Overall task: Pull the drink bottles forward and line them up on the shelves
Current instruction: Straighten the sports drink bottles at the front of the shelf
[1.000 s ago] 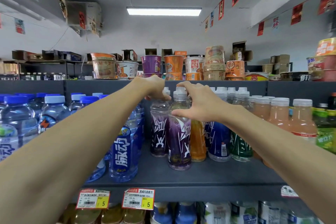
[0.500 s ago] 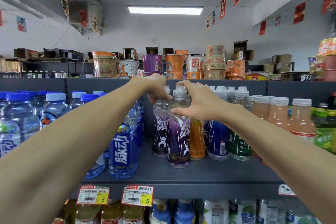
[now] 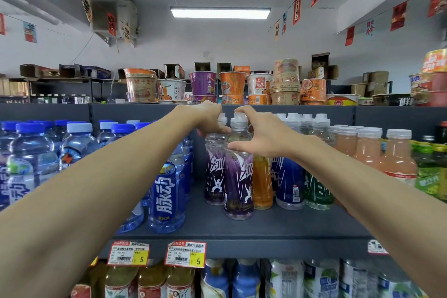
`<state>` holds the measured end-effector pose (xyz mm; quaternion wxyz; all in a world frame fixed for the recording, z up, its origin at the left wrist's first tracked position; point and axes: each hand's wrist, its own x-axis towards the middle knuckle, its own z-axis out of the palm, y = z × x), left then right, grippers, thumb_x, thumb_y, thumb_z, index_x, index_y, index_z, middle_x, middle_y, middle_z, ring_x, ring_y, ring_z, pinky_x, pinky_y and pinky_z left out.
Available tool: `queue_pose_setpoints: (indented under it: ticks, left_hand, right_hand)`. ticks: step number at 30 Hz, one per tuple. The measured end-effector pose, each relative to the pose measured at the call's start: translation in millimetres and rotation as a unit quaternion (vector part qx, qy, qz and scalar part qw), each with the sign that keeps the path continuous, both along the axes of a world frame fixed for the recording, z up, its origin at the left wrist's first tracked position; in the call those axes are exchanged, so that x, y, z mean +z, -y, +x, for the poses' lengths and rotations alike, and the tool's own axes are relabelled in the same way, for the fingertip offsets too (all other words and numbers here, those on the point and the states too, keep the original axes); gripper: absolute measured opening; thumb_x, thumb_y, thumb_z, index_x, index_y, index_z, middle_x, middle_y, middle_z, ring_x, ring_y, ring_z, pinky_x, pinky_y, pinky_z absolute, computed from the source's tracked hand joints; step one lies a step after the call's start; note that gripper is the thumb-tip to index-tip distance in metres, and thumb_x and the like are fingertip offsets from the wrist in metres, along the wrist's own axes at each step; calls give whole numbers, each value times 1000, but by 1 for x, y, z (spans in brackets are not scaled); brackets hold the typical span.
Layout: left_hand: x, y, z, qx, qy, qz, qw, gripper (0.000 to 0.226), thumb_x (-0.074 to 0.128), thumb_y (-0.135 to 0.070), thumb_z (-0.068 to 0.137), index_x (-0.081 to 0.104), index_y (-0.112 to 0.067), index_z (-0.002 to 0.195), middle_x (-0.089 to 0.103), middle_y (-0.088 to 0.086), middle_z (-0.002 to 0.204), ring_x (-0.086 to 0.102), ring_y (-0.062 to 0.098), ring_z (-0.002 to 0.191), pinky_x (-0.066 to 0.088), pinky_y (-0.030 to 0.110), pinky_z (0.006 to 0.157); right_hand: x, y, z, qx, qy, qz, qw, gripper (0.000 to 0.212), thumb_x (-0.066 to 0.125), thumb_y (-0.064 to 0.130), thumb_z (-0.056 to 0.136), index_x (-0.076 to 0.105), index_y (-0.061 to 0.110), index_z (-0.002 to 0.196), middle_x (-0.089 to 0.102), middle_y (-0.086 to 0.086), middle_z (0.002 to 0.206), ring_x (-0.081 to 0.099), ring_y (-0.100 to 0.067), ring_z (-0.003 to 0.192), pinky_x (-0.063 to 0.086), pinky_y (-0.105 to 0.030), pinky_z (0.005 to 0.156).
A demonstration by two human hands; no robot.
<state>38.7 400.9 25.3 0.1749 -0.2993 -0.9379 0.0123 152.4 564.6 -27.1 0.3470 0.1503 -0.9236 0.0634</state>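
Observation:
Two purple-labelled drink bottles stand mid-shelf on the dark grey shelf (image 3: 266, 232). My left hand (image 3: 209, 120) wraps the neck of the rear purple bottle (image 3: 214, 176). My right hand (image 3: 263, 133) curls around the shoulder of the front purple bottle (image 3: 238, 186), thumb on its near side. The front bottle stands nearer the shelf edge than its neighbours. To its right stand an orange bottle (image 3: 262, 181), a dark blue bottle (image 3: 289, 181) and a green bottle (image 3: 316, 189), partly hidden by my right forearm.
Blue sports-drink bottles (image 3: 167, 196) fill the shelf's left side, pink-orange drinks (image 3: 396, 152) the right. Instant-noodle cups (image 3: 232, 86) line the shelf top above. Yellow price tags (image 3: 185, 253) hang on the shelf's front lip, with more bottles (image 3: 244, 278) on the shelf below.
Both hands have slid slightly lower on the two purple bottles' necks. The front purple bottle looks a little nearer the shelf edge; the view has tilted up slightly.

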Motion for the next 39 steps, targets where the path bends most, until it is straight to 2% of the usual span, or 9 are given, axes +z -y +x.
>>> queue_pose_setpoints:
  ticks: [3,7,10,14,19,22,30,33,39]
  left_hand:
    - [10,14,11,-34,-52,93,994,64,53,-59,95,51,-6,131,63,11,117,61,24,100,48,35,78]
    - [21,36,37,-122,-98,201,967,43,48,-47,102,66,-12,119,67,0,93,62,16,89,40,29,74]
    - [16,46,56,-147,-58,188,969,36,50,-50,100,67,-23,115,70,-8,87,64,5,80,47,22,69]
    - [2,52,66,-171,-32,161,971,34,49,-55,98,60,-32,120,71,-9,88,61,-3,77,40,17,65]
    - [-13,58,66,-187,-57,123,973,57,54,-64,92,59,-25,132,67,-7,102,63,7,92,47,19,73]
    - [-14,61,64,-207,-57,100,971,69,65,-65,81,57,-23,135,66,-7,107,64,11,96,50,24,79]
    - [-8,69,57,-233,-41,111,965,68,78,-50,79,58,-23,138,66,-9,119,60,4,102,39,10,75]
    - [-3,71,60,-227,-40,103,968,71,79,-51,76,59,-23,138,66,-10,120,57,-10,87,36,8,73]
    - [-1,71,64,-222,-37,95,970,73,79,-51,76,58,-24,140,59,-15,109,47,-34,76,33,6,68]
  right_hand:
    - [1,4,1,-12,35,-15,999,89,71,64,79,29,26,147,56,8,79,51,-8,74,36,-26,63]
    - [6,13,1,-33,35,-29,998,88,73,67,76,34,27,144,53,10,79,54,-10,74,37,-26,60]
    - [5,24,2,-28,18,-42,999,91,72,72,73,37,27,144,53,10,88,58,-16,85,44,-32,72]
    - [-2,37,2,20,31,-60,998,94,70,73,74,31,27,147,59,10,94,60,-11,87,43,-25,67]
    - [-20,35,5,35,98,-111,988,96,73,74,70,41,23,145,56,8,124,57,-13,112,41,-18,76]
    - [-43,32,3,10,163,-104,981,102,73,78,65,41,24,145,55,5,138,56,-17,119,45,-28,89]
    - [-65,40,0,10,111,-185,976,100,73,83,56,47,26,135,53,21,110,49,3,80,32,-12,61]
    - [-66,43,1,14,117,-199,973,85,74,83,53,49,34,117,54,25,99,53,5,84,39,-14,62]
    - [-68,42,1,22,115,-192,974,91,72,85,54,54,28,123,63,14,110,61,-4,94,47,-21,68]
